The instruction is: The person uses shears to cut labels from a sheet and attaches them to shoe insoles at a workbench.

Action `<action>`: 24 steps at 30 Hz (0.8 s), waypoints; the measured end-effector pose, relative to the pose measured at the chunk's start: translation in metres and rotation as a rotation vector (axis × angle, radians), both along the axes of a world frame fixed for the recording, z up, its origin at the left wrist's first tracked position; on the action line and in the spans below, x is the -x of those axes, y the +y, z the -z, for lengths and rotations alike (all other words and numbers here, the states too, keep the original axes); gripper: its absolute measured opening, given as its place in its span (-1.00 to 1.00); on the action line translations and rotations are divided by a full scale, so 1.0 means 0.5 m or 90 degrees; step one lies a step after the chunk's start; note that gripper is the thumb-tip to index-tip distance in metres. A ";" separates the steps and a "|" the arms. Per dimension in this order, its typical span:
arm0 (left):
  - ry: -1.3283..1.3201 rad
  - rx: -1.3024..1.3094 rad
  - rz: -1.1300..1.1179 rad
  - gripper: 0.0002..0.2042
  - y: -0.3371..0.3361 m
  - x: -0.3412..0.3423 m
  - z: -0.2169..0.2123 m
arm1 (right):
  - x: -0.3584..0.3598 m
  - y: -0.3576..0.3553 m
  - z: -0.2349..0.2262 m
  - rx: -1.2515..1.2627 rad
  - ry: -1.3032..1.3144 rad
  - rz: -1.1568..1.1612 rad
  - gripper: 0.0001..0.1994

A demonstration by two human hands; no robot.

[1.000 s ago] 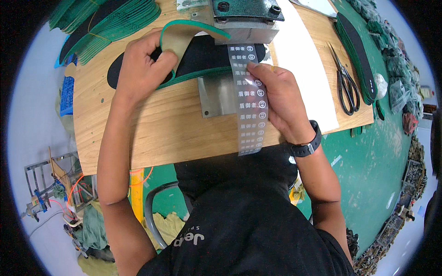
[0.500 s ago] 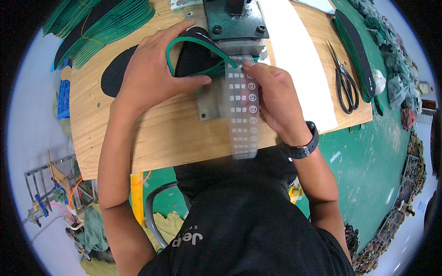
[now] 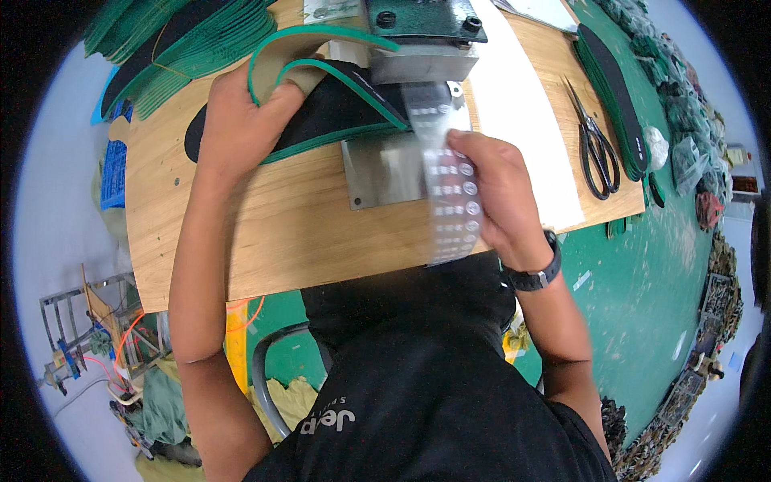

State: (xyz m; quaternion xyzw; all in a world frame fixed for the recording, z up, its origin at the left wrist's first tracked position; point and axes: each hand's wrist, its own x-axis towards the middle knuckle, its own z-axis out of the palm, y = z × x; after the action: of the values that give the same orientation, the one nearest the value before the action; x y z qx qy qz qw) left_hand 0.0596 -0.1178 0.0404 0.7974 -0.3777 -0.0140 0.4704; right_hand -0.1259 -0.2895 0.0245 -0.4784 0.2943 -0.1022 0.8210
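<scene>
Two hands feed an insole and a label strip at a desk press.

The left hand (image 3: 241, 120) has its grip clamped on one black, green-edged insole (image 3: 337, 112), whose far end lies under the press head (image 3: 426, 36). The right hand (image 3: 498, 193) pinches one clear label strip (image 3: 450, 189), which hangs over the metal base plate (image 3: 385, 169) just left of the grip. One pair of scissors (image 3: 596, 149) lies on the wooden desk (image 3: 281, 233), well to the right.
</scene>
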 end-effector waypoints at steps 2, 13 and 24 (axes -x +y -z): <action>-0.024 0.043 -0.004 -0.77 0.000 -0.002 0.005 | -0.023 0.000 0.000 -0.018 0.004 -0.011 -0.82; -0.015 0.038 -0.003 -0.77 0.006 -0.017 0.017 | -0.047 -0.006 0.010 -0.013 -0.012 -0.042 -0.78; -0.024 -0.064 0.008 -0.65 -0.001 -0.006 0.021 | -0.055 -0.002 0.020 0.049 0.007 -0.044 -0.73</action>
State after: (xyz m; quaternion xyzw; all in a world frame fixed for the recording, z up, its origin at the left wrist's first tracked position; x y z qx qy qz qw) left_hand 0.0628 -0.1181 0.0301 0.8180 -0.3900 -0.0210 0.4223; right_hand -0.0984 -0.2903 0.0146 -0.5204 0.2776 -0.0823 0.8033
